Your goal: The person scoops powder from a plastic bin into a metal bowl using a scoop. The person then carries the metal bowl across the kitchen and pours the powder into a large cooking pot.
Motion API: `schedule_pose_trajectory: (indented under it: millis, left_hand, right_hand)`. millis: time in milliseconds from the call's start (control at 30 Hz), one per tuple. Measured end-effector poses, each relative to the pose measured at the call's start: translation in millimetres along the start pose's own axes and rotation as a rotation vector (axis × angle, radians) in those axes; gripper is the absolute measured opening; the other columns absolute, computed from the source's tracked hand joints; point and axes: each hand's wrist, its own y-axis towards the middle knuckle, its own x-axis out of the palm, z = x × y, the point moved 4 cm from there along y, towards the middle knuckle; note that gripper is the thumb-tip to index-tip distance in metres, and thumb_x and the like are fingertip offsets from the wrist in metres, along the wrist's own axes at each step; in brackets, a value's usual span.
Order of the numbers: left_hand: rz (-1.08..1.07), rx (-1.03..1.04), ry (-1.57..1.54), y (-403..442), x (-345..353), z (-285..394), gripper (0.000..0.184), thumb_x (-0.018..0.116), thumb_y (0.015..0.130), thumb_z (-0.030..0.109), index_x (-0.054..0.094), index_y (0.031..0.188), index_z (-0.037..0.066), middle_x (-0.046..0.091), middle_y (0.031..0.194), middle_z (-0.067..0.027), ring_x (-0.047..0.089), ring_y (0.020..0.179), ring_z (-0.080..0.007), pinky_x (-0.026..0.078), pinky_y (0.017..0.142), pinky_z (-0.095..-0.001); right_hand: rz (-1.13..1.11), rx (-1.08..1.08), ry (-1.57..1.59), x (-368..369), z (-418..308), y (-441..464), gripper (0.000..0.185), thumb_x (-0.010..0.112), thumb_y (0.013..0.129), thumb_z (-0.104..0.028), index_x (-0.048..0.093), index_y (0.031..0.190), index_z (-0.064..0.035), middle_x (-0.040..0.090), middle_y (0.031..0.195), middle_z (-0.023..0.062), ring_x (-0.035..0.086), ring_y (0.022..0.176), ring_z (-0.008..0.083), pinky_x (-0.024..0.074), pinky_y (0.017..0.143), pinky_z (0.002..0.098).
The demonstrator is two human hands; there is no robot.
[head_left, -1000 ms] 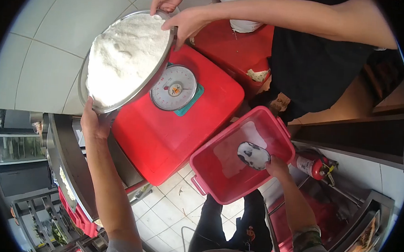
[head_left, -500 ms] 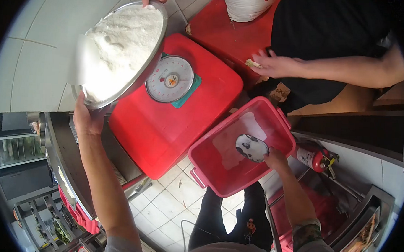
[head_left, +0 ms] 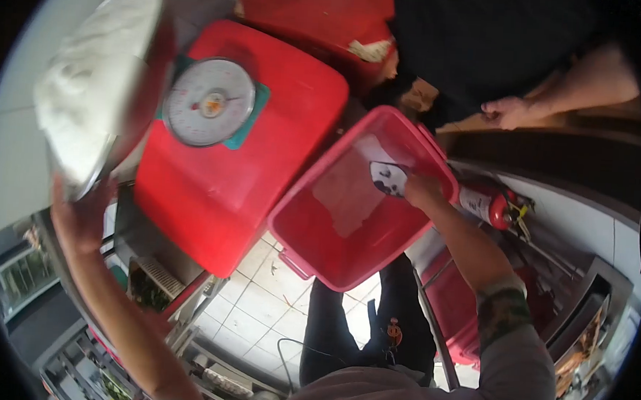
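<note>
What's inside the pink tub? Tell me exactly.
An oval scoop in the right hand, and what looks like pale powder. Whatever lies directly beneath the scoop and hand is covered.

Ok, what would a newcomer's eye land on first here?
Probably the tilted bowl heaped with white powder, upper left, its lower edge in the left hand. Next, the pink tub at centre, where the right hand holds a scoop. Between them, a dial scale on red plastic.
</note>
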Motion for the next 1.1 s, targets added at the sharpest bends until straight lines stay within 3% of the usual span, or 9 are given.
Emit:
schedule_pose_trajectory:
  millis: [200, 267, 367, 467, 533, 633, 800, 933, 1100]
  left_hand:
    - [0.212, 0.183, 0.131, -6.6, 30.4, -16.6, 0.054, 0.046, 0.104, 0.029, 0.033, 0.149, 0.002, 0.038, 0.148, -0.0256, 0.038, 0.137, -0.0411, 0.030, 0.116, -0.0524]
    - [-0.007, 0.416, 1.562, 10.2, -6.3, 4.6, 0.046, 0.044, 0.105, 0.023, 0.039, 0.148, 0.007, 0.046, 0.145, -0.0185, 0.044, 0.134, -0.0306, 0.035, 0.115, -0.0455]
    - [-0.032, 0.743, 2.750, 29.7, -43.4, 24.9, 0.042, 0.034, 0.107, 0.025, 0.042, 0.149, 0.021, 0.047, 0.148, -0.0111, 0.042, 0.138, -0.0246, 0.032, 0.117, -0.0422]
    - [0.062, 0.493, 2.555, 35.0, -51.3, 31.3, 0.045, 0.026, 0.108, 0.027, 0.041, 0.149, 0.020, 0.042, 0.151, -0.0114, 0.034, 0.143, -0.0234, 0.023, 0.121, -0.0439]
    - [0.164, 0.482, 2.278, 30.2, -43.5, 22.7, 0.045, 0.029, 0.107, 0.027, 0.040, 0.149, 0.017, 0.040, 0.152, -0.0132, 0.034, 0.143, -0.0261, 0.024, 0.120, -0.0455]
    - [0.269, 0.483, 1.662, 17.6, -25.8, 1.6, 0.046, 0.032, 0.106, 0.027, 0.038, 0.149, 0.013, 0.038, 0.152, -0.0159, 0.033, 0.143, -0.0300, 0.025, 0.120, -0.0479]
    - [0.229, 0.478, 0.926, 3.4, 8.3, -24.2, 0.049, 0.038, 0.104, 0.026, 0.035, 0.149, 0.006, 0.035, 0.152, -0.0203, 0.031, 0.142, -0.0367, 0.027, 0.118, -0.0518]
    - [0.181, 0.438, 0.686, -2.3, 24.7, -20.5, 0.053, 0.043, 0.103, 0.026, 0.032, 0.149, 0.001, 0.032, 0.153, -0.0239, 0.030, 0.142, -0.0420, 0.028, 0.117, -0.0550]
    - [0.008, 0.102, 0.176, 9.9, -3.8, -4.5, 0.054, 0.050, 0.101, 0.033, 0.040, 0.144, 0.002, 0.044, 0.144, -0.0221, 0.048, 0.126, -0.0435, 0.044, 0.105, -0.0515]
  right_hand:
    - [0.277, -0.039, -0.142, 100.7, -0.7, 139.4, 0.026, 0.054, 0.088, -0.019, 0.073, 0.105, -0.0117, 0.072, 0.099, 0.0108, 0.070, 0.097, 0.0280, 0.0564, 0.075, 0.0439]
    - [0.243, -0.006, 0.006, 160.7, -4.0, 203.1, 0.025, 0.055, 0.088, -0.020, 0.075, 0.102, -0.0154, 0.073, 0.096, 0.0095, 0.070, 0.096, 0.0260, 0.0567, 0.073, 0.0434]
    - [-0.039, 0.025, 0.421, 255.6, 1.3, 261.6, 0.028, 0.056, 0.088, -0.022, 0.074, 0.110, -0.0241, 0.072, 0.104, 0.0082, 0.068, 0.098, 0.0240, 0.0567, 0.074, 0.0434]
    - [-0.143, -0.172, 0.476, 226.5, -33.9, 231.4, 0.033, 0.055, 0.090, -0.022, 0.071, 0.118, -0.0263, 0.069, 0.114, 0.0073, 0.065, 0.104, 0.0229, 0.0543, 0.082, 0.0400]
    - [0.129, -0.594, -0.046, 239.2, -37.8, 227.9, 0.035, 0.053, 0.092, -0.018, 0.069, 0.123, -0.0239, 0.065, 0.123, 0.0074, 0.061, 0.111, 0.0208, 0.0506, 0.092, 0.0350]
    - [0.131, -0.489, 0.330, 289.6, -30.9, 253.9, 0.036, 0.057, 0.087, -0.024, 0.068, 0.120, -0.0187, 0.068, 0.116, 0.0075, 0.064, 0.105, 0.0252, 0.0513, 0.089, 0.0407]
    - [0.053, -0.575, -0.126, 331.0, -48.3, 242.1, 0.035, 0.060, 0.081, -0.026, 0.067, 0.114, -0.0162, 0.066, 0.118, 0.0085, 0.063, 0.107, 0.0248, 0.0499, 0.089, 0.0412]
    - [0.359, -0.724, 0.186, 269.3, -66.9, 170.8, 0.036, 0.060, 0.079, -0.028, 0.067, 0.111, -0.0127, 0.066, 0.118, 0.0077, 0.064, 0.104, 0.0297, 0.0503, 0.088, 0.0454]
    - [-0.023, -0.553, 0.002, 168.0, -84.6, 106.5, 0.037, 0.058, 0.080, -0.028, 0.066, 0.113, -0.0132, 0.068, 0.111, 0.0118, 0.065, 0.101, 0.0336, 0.0517, 0.086, 0.0490]
